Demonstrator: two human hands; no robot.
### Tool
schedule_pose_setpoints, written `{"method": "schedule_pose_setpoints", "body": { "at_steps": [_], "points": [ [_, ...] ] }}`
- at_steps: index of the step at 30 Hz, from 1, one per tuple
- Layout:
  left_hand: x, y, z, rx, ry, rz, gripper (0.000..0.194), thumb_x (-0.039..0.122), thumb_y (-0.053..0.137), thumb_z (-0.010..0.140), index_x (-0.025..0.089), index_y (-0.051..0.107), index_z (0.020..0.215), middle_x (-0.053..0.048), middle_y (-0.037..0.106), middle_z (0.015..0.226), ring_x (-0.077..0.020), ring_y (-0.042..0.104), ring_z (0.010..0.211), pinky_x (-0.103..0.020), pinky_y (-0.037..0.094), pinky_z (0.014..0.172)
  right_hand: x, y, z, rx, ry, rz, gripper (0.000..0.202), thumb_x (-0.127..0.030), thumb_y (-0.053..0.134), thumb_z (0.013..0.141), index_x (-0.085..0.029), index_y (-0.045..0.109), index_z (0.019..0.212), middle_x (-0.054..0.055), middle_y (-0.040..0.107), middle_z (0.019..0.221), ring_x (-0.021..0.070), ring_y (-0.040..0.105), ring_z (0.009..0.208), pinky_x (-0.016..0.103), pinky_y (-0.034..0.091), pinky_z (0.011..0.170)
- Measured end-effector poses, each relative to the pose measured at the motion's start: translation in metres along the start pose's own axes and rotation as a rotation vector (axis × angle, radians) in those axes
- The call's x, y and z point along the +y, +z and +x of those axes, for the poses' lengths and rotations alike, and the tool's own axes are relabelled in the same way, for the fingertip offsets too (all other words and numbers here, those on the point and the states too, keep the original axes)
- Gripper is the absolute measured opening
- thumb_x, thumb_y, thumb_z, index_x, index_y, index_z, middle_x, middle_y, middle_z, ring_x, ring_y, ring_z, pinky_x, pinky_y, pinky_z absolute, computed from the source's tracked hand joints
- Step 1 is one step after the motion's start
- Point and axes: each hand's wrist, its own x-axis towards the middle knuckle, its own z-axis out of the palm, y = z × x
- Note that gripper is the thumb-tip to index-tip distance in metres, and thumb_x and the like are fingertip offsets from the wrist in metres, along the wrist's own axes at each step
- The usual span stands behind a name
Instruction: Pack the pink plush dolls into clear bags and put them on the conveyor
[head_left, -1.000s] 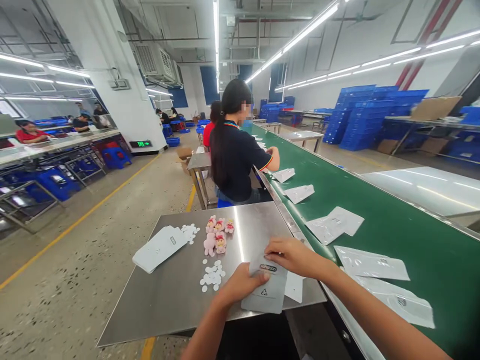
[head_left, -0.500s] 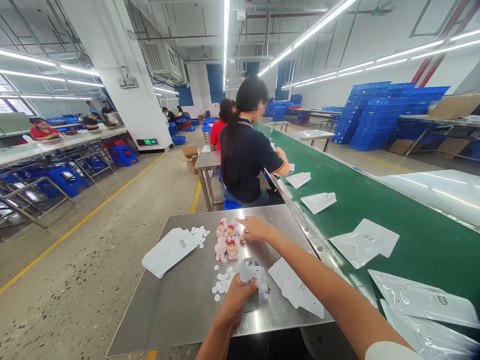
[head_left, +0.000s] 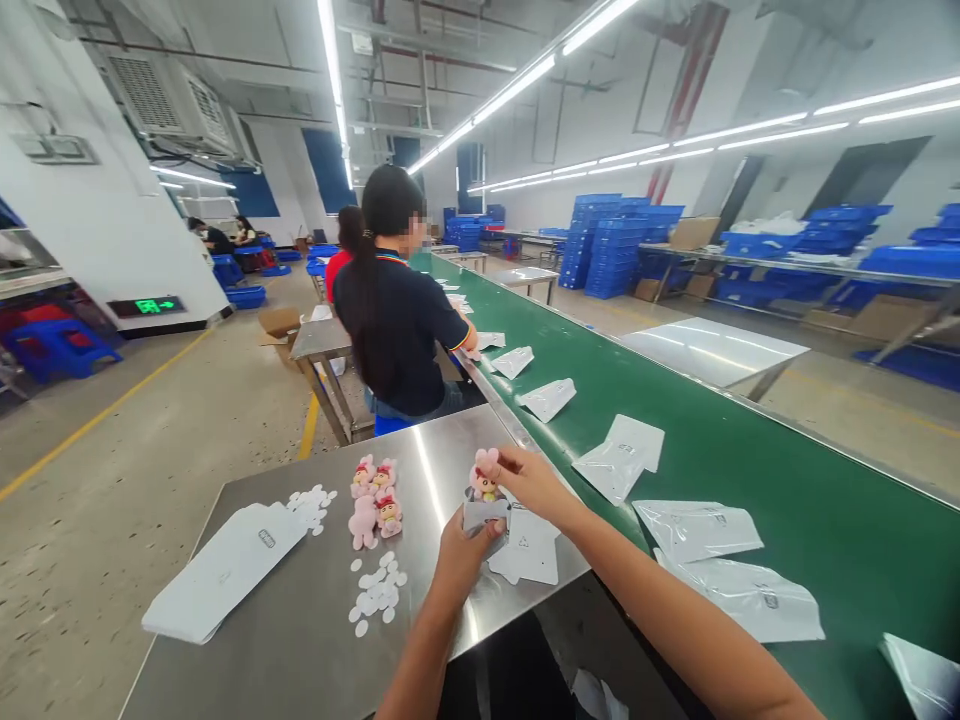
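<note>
My left hand [head_left: 466,553] is closed on a small silvery-white plastic bag [head_left: 486,514], held with its mouth up above the metal table. In my right hand [head_left: 534,482] is a pink plush doll [head_left: 484,474] with rabbit ears and a red bow, pinched by the fingers at the mouth of the bag. The doll's lower part is hidden by the bag. Several more pink plush dolls [head_left: 364,522] lie in a cluster to the left. Below them is a scatter of round white stickers or discs [head_left: 375,592]. White printed cards [head_left: 534,552] lie behind my hands.
A stack of white bags or cards [head_left: 225,575] lies at the table's left, with more white discs [head_left: 311,510] beside it. On the right runs a green conveyor belt [head_left: 720,450] carrying several white packages [head_left: 701,528]. A co-worker [head_left: 397,310] sits ahead.
My right hand has picked a plush doll off the table and brought it to the bag in my left hand. The view has swung to the right.
</note>
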Motion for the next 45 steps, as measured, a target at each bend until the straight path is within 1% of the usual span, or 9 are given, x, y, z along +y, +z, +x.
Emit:
{"method": "schedule_pose_setpoints", "body": {
  "at_steps": [6,11,16,19,22,26,32,40,45],
  "points": [
    [0.005,0.027,-0.005,-0.115,-0.051,0.083,0.037,0.041,0.070,0.063,0.013,0.065,0.087,-0.003,0.068,0.074,-0.0189,0.059,0.068,-0.026,0.044,0.060,0.002,-0.021,-0.040,0.155,0.048,-0.144,0.027,-0.044,0.055,0.081,-0.022,0.057,0.098,0.001,0.063,0.090,0.0154,0.057,0.083,0.027,0.044,0.071],
    [0.028,0.050,0.005,-0.225,0.056,0.216,0.035,0.039,0.063,0.069,0.015,0.064,0.095,-0.004,0.069,0.084,-0.0203,0.059,0.075,-0.027,0.046,0.065,0.002,-0.034,-0.062,0.136,-0.257,-0.354,0.026,-0.038,0.048,0.087,-0.021,0.066,0.077,0.002,0.060,0.115,0.0232,0.040,0.120,0.042,0.027,0.102],
    [0.050,0.084,0.028,-0.642,0.214,0.361,0.023,0.034,0.056,0.075,0.016,0.068,0.085,-0.002,0.068,0.082,-0.0190,0.059,0.078,-0.026,0.045,0.069,0.036,-0.110,-0.067,-0.110,-0.250,-0.291,0.039,-0.045,0.037,0.091,-0.022,0.068,0.094,0.003,0.052,0.127,0.0188,0.052,0.111,0.033,0.042,0.091],
    [0.048,0.109,0.064,-0.580,0.200,0.426,0.025,0.036,0.057,0.074,0.017,0.069,0.083,-0.001,0.067,0.076,-0.0175,0.059,0.073,-0.026,0.043,0.067,0.088,-0.184,-0.074,0.143,0.076,-0.561,0.042,-0.034,0.023,0.095,-0.022,0.051,0.123,0.005,0.052,0.126,0.0160,0.055,0.106,0.030,0.044,0.087],
    [0.037,0.140,0.112,-0.448,0.184,0.483,0.023,0.033,0.053,0.077,0.015,0.067,0.072,0.000,0.064,0.065,-0.0178,0.058,0.068,-0.028,0.042,0.064,0.144,-0.231,-0.093,0.139,0.361,-0.879,0.037,-0.027,0.038,0.088,-0.016,0.055,0.119,0.012,0.056,0.120,0.0236,0.055,0.106,0.037,0.043,0.088],
    [0.017,0.194,0.156,-0.338,0.163,0.507,0.022,0.032,0.054,0.081,0.014,0.063,0.075,-0.002,0.064,0.075,-0.0183,0.059,0.077,-0.034,0.044,0.073,0.192,-0.236,-0.115,-0.047,0.333,-0.965,0.039,-0.027,0.059,0.073,-0.014,0.061,0.109,0.014,0.060,0.113,0.0274,0.054,0.107,0.035,0.041,0.089],
    [-0.001,0.253,0.167,-0.299,0.123,0.450,0.047,0.037,0.060,0.076,0.013,0.052,0.115,-0.015,0.058,0.118,-0.0240,0.056,0.105,-0.035,0.041,0.089,0.209,-0.227,-0.117,-0.188,0.267,-1.084,0.023,-0.019,0.052,0.074,-0.012,0.064,0.092,0.014,0.066,0.088,0.0258,0.062,0.086,0.031,0.044,0.074],
    [-0.001,0.234,0.143,-0.329,0.230,0.366,0.054,0.030,0.055,0.078,0.016,0.041,0.129,-0.012,0.042,0.138,-0.0251,0.035,0.128,-0.037,0.026,0.104,0.202,-0.225,-0.133,-0.175,0.307,-1.163,0.015,-0.017,0.052,0.075,-0.014,0.063,0.085,0.012,0.066,0.085,0.0232,0.063,0.083,0.028,0.043,0.069],
    [0.007,0.193,0.107,-0.410,0.261,0.331,0.051,0.026,0.052,0.080,0.017,0.042,0.129,-0.012,0.046,0.135,-0.0256,0.043,0.122,-0.039,0.037,0.098,0.165,-0.255,-0.135,0.100,0.490,-1.260,0.021,-0.017,0.041,0.082,-0.013,0.060,0.088,0.014,0.065,0.086,0.0239,0.063,0.075,0.028,0.040,0.059]
  ]
}}
